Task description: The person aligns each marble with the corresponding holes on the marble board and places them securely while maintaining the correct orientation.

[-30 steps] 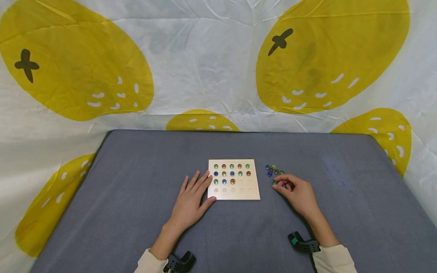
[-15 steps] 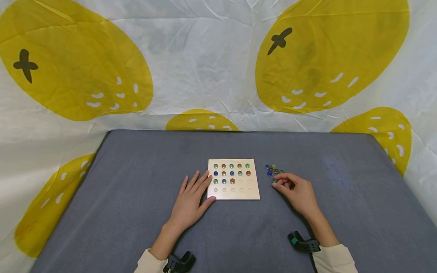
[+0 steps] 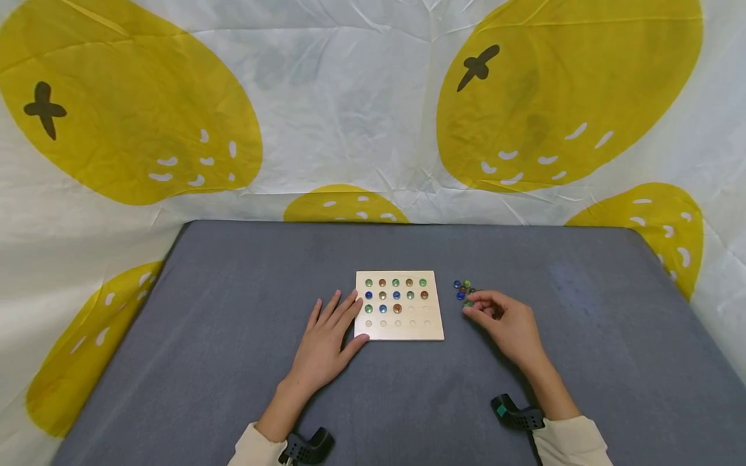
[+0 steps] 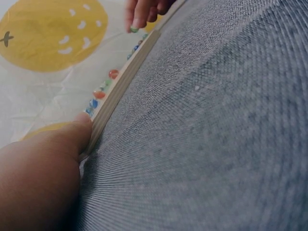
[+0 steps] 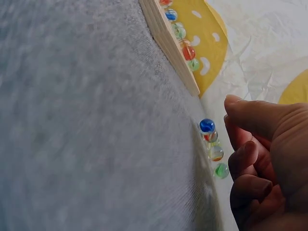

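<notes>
A light wooden board (image 3: 422, 329) with rows of round hollows lies on the grey cloth. Green, blue and reddish glass marbles sit in its back two rows and part of the third. My left hand (image 3: 322, 353) lies flat with spread fingers, touching the board's left edge. Right of the board, my right hand (image 3: 513, 330) pinches a green marble (image 4: 134, 29) between thumb and index finger. Its other fingers are curled, and the pinched marble is hidden in the right wrist view. Beside that hand is a small cluster of loose marbles, including a blue marble (image 5: 207, 125) and a green marble (image 5: 221, 170).
Grey cloth (image 3: 233, 291) covers the table. Behind it hangs a white curtain (image 3: 350, 110) with large yellow shapes. A black wrist device (image 3: 517, 414) sits at the right wrist, and another black device (image 3: 309, 446) at the left.
My right hand has lifted slightly with the green marble between its fingertips, and now covers part of the loose cluster. The left hand and board have stayed in place.
</notes>
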